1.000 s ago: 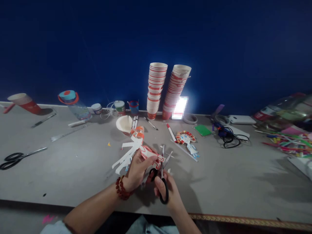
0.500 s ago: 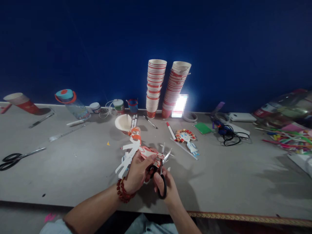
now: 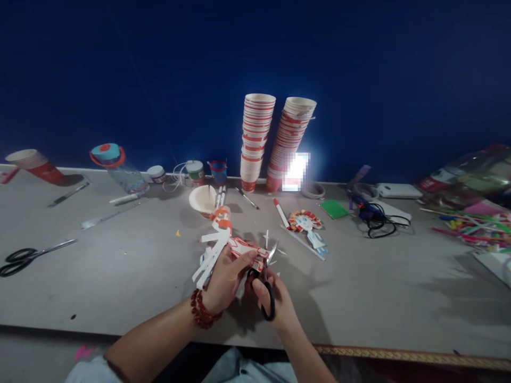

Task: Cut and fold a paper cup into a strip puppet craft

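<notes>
My left hand [image 3: 228,274], with red beads at the wrist, pinches a white paper cutout [image 3: 242,246] drawn with red outlines. Long white paper strips and orange-striped paper spread out from behind it. In my right hand [image 3: 275,298] are black-handled scissors [image 3: 270,300], thumb through one loop. Their metal blades are at the cutout's right end, beside its red-edged tips. Small white paper scraps lie beneath the blades. To the right rests a finished-looking paper figure [image 3: 315,240] with a blue-drawn face and a red and yellow fringe.
Two tall paper cup stacks [image 3: 257,127] stand against the blue wall, beside a bright blurred screen [image 3: 294,173]. A cut paper cup [image 3: 203,201] and markers [image 3: 281,213] lie nearby. Another pair of scissors [image 3: 35,255] lies left; a bottle [image 3: 120,170] stands behind, cables [image 3: 379,221] right.
My right hand and the scissors have shifted slightly against the paper cutout, and the blade angle differs a little. My left hand keeps its pinch. The whole view has moved slightly.
</notes>
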`<state>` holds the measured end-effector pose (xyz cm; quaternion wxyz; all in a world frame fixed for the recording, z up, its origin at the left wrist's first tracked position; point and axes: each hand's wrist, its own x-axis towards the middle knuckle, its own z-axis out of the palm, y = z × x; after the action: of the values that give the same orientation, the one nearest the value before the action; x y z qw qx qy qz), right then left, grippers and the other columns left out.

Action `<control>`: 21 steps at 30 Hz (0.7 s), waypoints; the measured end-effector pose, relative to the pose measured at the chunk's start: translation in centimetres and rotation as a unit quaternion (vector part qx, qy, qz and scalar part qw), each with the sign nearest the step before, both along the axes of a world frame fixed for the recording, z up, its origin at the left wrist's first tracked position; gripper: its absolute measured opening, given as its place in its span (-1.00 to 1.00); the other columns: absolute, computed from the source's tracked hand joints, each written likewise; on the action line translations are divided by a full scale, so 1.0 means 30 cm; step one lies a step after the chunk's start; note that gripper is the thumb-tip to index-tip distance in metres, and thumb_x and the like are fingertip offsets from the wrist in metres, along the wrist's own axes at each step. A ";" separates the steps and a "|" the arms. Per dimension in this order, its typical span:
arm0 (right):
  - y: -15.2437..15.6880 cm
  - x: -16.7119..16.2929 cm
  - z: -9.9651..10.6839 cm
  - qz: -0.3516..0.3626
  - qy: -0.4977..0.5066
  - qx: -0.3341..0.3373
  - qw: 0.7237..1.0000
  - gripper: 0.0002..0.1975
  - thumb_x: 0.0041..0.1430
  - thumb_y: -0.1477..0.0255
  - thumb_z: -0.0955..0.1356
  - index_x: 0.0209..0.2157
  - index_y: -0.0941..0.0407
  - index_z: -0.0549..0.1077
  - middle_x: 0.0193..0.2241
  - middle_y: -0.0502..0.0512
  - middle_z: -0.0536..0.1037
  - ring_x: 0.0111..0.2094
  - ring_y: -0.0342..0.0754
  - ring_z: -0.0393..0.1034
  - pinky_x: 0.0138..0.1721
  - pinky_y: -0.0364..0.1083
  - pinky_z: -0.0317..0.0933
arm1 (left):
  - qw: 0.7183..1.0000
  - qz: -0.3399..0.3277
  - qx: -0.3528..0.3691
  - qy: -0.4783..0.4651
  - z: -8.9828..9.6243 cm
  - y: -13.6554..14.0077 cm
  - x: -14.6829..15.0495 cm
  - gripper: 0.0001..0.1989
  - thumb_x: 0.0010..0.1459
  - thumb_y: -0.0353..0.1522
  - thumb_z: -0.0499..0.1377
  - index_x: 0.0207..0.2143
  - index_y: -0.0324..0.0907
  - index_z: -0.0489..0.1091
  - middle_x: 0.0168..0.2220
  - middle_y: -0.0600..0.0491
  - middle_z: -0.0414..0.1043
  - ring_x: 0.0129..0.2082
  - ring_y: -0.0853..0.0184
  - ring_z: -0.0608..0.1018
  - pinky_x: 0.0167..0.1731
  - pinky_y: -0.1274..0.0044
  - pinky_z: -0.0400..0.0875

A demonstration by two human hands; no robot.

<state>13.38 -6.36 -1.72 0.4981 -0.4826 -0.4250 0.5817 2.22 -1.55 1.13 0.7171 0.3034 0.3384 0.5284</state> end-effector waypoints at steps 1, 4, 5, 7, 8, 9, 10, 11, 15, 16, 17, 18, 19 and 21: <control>0.001 0.002 0.000 0.000 0.005 0.002 1.000 -0.42 -0.02 -0.10 0.42 -0.20 0.11 0.46 -0.65 -0.07 0.33 -0.63 -0.13 0.20 -0.63 -0.18 0.12 | 1.000 -0.004 0.000 -0.003 0.001 0.001 0.001 -0.81 0.06 -0.35 0.33 -0.27 -0.20 0.44 -0.39 0.10 0.50 -0.41 0.42 0.51 -0.33 0.59 0.42; 0.003 0.005 -0.006 -0.005 0.015 0.004 1.000 -0.44 -0.05 -0.11 0.43 -0.26 0.10 0.46 -0.65 -0.07 0.33 -0.64 -0.14 0.19 -0.65 -0.19 0.10 | 1.000 -0.012 0.000 -0.010 0.005 0.004 0.004 -0.82 0.06 -0.35 0.33 -0.28 -0.21 0.45 -0.39 0.08 0.50 -0.41 0.40 0.51 -0.33 0.57 0.42; 0.004 0.005 -0.010 -0.006 0.018 0.003 1.000 -0.44 -0.06 -0.11 0.43 -0.29 0.10 0.45 -0.64 -0.06 0.34 -0.64 -0.15 0.19 -0.65 -0.20 0.08 | 1.000 -0.016 -0.002 -0.013 0.007 0.004 0.005 -0.82 0.06 -0.35 0.33 -0.28 -0.21 0.45 -0.39 0.08 0.50 -0.41 0.39 0.51 -0.33 0.56 0.42; 0.004 0.003 -0.017 -0.001 0.024 0.006 1.000 -0.45 -0.04 -0.11 0.42 -0.32 0.11 0.43 -0.61 -0.04 0.36 -0.64 -0.18 0.16 -0.66 -0.21 0.06 | 1.000 -0.022 -0.007 -0.018 0.011 0.005 0.006 -0.82 0.04 -0.34 0.34 -0.30 -0.21 0.46 -0.40 0.07 0.51 -0.41 0.39 0.52 -0.33 0.56 0.42; 0.004 0.001 -0.020 0.001 0.030 0.010 1.000 -0.46 -0.03 -0.11 0.42 -0.33 0.12 0.42 -0.60 -0.04 0.36 -0.65 -0.19 0.14 -0.67 -0.21 0.05 | 1.000 -0.022 -0.010 -0.017 0.012 0.006 0.006 -0.82 0.04 -0.34 0.34 -0.31 -0.21 0.46 -0.41 0.08 0.52 -0.42 0.39 0.52 -0.34 0.57 0.42; 0.003 -0.001 -0.022 0.003 0.039 0.014 0.999 -0.46 -0.01 -0.10 0.42 -0.34 0.12 0.41 -0.61 -0.05 0.35 -0.66 -0.21 0.11 -0.67 -0.22 0.03 | 1.000 -0.024 -0.013 -0.014 0.014 0.006 0.006 -0.82 0.03 -0.34 0.35 -0.32 -0.22 0.46 -0.43 0.08 0.52 -0.45 0.40 0.51 -0.37 0.58 0.41; 0.001 -0.004 -0.023 0.001 0.049 0.015 0.999 -0.46 0.00 -0.09 0.41 -0.33 0.12 0.39 -0.61 -0.07 0.34 -0.67 -0.23 0.07 -0.68 -0.23 0.01 | 0.999 -0.027 -0.017 -0.011 0.015 0.006 0.006 -0.81 0.03 -0.33 0.35 -0.32 -0.22 0.46 -0.45 0.08 0.52 -0.48 0.41 0.50 -0.41 0.59 0.40; -0.001 -0.007 -0.023 -0.004 0.059 0.014 0.998 -0.46 0.00 -0.09 0.41 -0.33 0.12 0.39 -0.62 -0.08 0.32 -0.67 -0.24 0.04 -0.68 -0.23 0.00 | 0.999 -0.032 -0.021 -0.006 0.016 0.006 0.005 -0.80 0.03 -0.31 0.35 -0.33 -0.23 0.46 -0.47 0.08 0.51 -0.52 0.42 0.49 -0.48 0.60 0.38; -0.010 -0.016 -0.018 -0.013 0.082 -0.003 0.997 -0.45 0.00 -0.10 0.41 -0.32 0.12 0.38 -0.62 -0.08 0.33 -0.66 -0.25 0.04 -0.67 -0.25 -0.01 | 0.998 -0.055 -0.037 0.010 0.019 0.004 0.002 -0.73 0.01 -0.23 0.35 -0.33 -0.23 0.44 -0.51 0.09 0.48 -0.62 0.43 0.44 -0.74 0.66 0.19; -0.012 -0.017 -0.018 -0.009 0.087 -0.004 0.996 -0.45 0.00 -0.11 0.41 -0.33 0.12 0.37 -0.62 -0.08 0.34 -0.66 -0.26 0.04 -0.66 -0.25 -0.02 | 0.997 -0.059 -0.041 0.013 0.018 0.003 0.000 -0.72 0.01 -0.22 0.35 -0.32 -0.22 0.43 -0.51 0.09 0.48 -0.64 0.44 0.43 -0.78 0.67 0.16; -0.012 -0.017 -0.018 -0.005 0.092 -0.005 0.996 -0.45 0.00 -0.11 0.41 -0.34 0.12 0.37 -0.62 -0.08 0.34 -0.67 -0.26 0.04 -0.67 -0.25 -0.02 | 0.997 -0.064 -0.046 0.017 0.018 0.002 -0.001 -0.70 0.01 -0.21 0.35 -0.31 -0.21 0.43 -0.52 0.10 0.47 -0.67 0.45 0.41 -0.81 0.67 0.13; -0.013 -0.018 -0.019 -0.003 0.095 -0.005 0.995 -0.45 0.00 -0.11 0.41 -0.35 0.12 0.36 -0.62 -0.08 0.35 -0.67 -0.26 0.04 -0.67 -0.25 -0.02 | 0.996 -0.069 -0.050 0.020 0.016 0.000 -0.002 -0.70 0.02 -0.19 0.34 -0.30 -0.21 0.42 -0.53 0.11 0.46 -0.70 0.47 0.38 -0.84 0.67 0.11; -0.013 -0.018 -0.021 -0.003 0.095 -0.007 0.995 -0.45 0.00 -0.11 0.40 -0.36 0.12 0.35 -0.62 -0.08 0.35 -0.67 -0.26 0.04 -0.67 -0.25 -0.02 | 0.995 -0.077 -0.054 0.024 0.014 -0.001 -0.003 -0.69 0.03 -0.19 0.34 -0.28 -0.20 0.42 -0.54 0.12 0.45 -0.73 0.48 0.35 -0.86 0.67 0.10; -0.013 -0.019 -0.025 -0.007 0.089 -0.011 0.996 -0.45 0.01 -0.12 0.39 -0.37 0.11 0.34 -0.63 -0.08 0.35 -0.67 -0.25 0.05 -0.67 -0.24 -0.03 | 0.994 -0.084 -0.059 0.030 0.008 -0.002 -0.004 -0.69 0.04 -0.18 0.33 -0.27 -0.20 0.43 -0.54 0.12 0.44 -0.75 0.49 0.32 -0.88 0.68 0.09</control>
<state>12.80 -6.76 -2.45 0.5331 -0.4372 -0.3691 0.6232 2.10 -1.62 1.38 0.7648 0.3039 0.3640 0.4362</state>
